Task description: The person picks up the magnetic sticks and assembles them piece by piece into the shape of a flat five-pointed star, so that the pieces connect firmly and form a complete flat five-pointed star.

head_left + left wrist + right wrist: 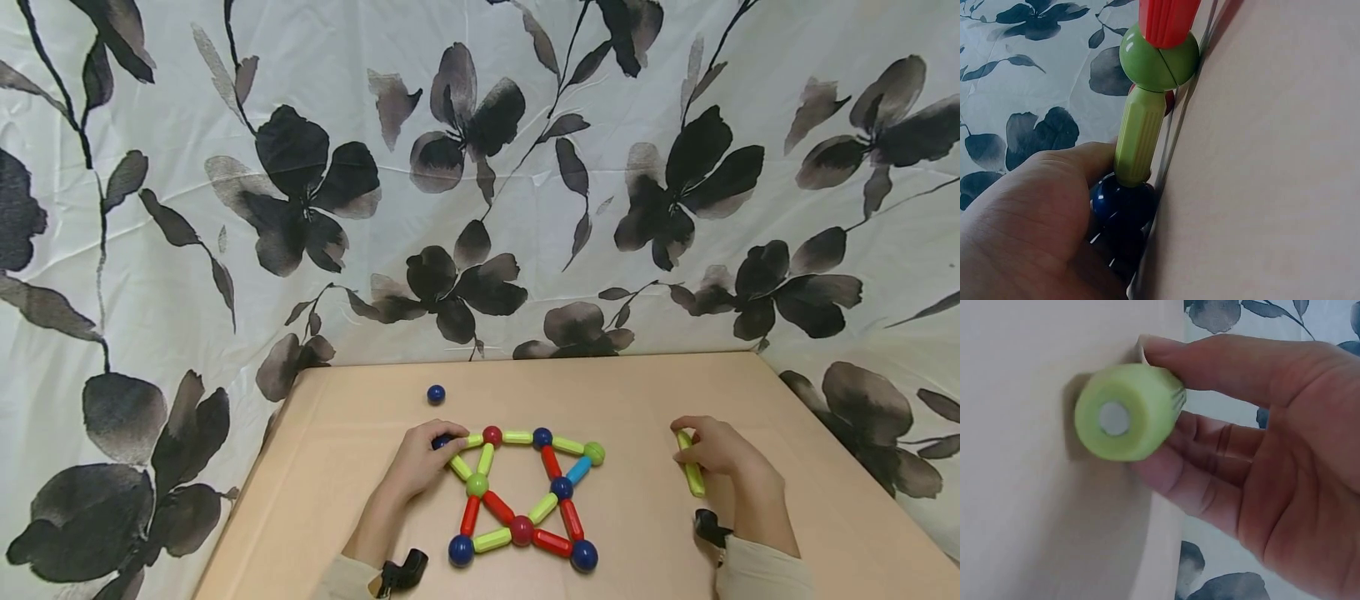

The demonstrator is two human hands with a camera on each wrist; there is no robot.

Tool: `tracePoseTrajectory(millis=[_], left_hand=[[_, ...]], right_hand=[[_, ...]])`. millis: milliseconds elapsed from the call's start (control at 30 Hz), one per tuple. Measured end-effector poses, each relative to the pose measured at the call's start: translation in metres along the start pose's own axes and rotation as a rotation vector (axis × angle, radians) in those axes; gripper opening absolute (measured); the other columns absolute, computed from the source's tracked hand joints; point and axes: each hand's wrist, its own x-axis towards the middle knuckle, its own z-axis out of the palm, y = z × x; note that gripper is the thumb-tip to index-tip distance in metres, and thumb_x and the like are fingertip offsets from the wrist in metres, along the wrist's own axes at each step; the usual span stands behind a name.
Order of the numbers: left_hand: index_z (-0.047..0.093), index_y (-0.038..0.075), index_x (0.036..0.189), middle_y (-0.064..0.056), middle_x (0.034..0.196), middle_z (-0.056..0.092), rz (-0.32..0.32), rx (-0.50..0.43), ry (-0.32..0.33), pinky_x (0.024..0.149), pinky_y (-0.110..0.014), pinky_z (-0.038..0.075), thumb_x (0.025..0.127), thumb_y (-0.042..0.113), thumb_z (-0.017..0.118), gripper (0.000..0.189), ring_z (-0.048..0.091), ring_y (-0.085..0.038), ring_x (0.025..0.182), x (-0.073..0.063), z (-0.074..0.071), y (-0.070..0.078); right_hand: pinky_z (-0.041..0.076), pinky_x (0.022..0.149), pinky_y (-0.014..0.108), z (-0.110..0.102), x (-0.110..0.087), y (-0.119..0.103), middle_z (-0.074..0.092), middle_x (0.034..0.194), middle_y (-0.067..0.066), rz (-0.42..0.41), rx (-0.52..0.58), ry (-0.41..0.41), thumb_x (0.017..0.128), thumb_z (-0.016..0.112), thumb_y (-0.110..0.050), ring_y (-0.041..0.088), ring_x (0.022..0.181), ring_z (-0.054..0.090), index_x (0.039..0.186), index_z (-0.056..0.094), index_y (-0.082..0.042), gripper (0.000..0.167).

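Observation:
A flat frame of magnetic rods and balls lies on the table, its red ball (521,530) at the lower middle. At its upper left corner my left hand (422,460) holds a dark blue ball (1124,203), partly hidden by the fingers. A yellow-green rod (1139,134) joins that ball to a green ball (1160,57). Off to the right, apart from the frame, my right hand (723,450) pinches a loose yellow-green rod (690,463) between thumb and fingers. The rod's round end (1114,419), with a grey metal centre, faces the right wrist camera.
A single blue ball (436,394) sits near the table's back edge, behind the left hand. The light wooden table (637,392) ends against a white cloth (570,275) with dark flowers. A black wrist camera (405,572) is strapped at the left sleeve.

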Motion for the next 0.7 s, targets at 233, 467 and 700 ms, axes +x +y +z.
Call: tracePoseTrajectory(millis=[233, 467, 700], left_hand=[[0.080, 0.024, 0.107, 0.008, 0.107, 0.075, 0.006, -0.003, 0.003, 0.106, -0.047, 0.049, 0.098, 0.024, 0.074, 0.011, 0.068, -0.018, 0.112, 0.001, -0.001, -0.001], [0.079, 0.023, 0.108, 0.007, 0.110, 0.075, 0.009, 0.008, -0.004, 0.107, -0.050, 0.049, 0.099, 0.025, 0.073, 0.012, 0.068, -0.020, 0.113, -0.001, -0.001, 0.000], [0.079, 0.022, 0.110, 0.007, 0.111, 0.074, -0.012, -0.010, -0.010, 0.109, -0.052, 0.048, 0.099, 0.024, 0.072, 0.013, 0.066, -0.021, 0.116, -0.002, -0.001, 0.001]], right_hand=[[0.052, 0.065, 0.030, 0.006, 0.008, -0.002, 0.061, 0.098, 0.014, -0.099, -0.023, 0.077, 0.092, 0.075, -0.008, 0.022, 0.082, 0.057, 0.132, 0.059, 0.004, 0.044], [0.052, 0.066, 0.026, 0.022, 0.026, -0.016, 0.061, 0.105, 0.018, -0.199, 0.040, 0.153, 0.094, 0.075, -0.007, 0.023, 0.086, 0.059, 0.135, 0.057, 0.000, 0.045], [0.054, 0.069, 0.029, 0.034, 0.037, -0.026, 0.058, 0.111, 0.021, -0.251, 0.052, 0.215, 0.095, 0.068, 0.003, 0.027, 0.088, 0.064, 0.134, 0.053, -0.002, 0.042]])
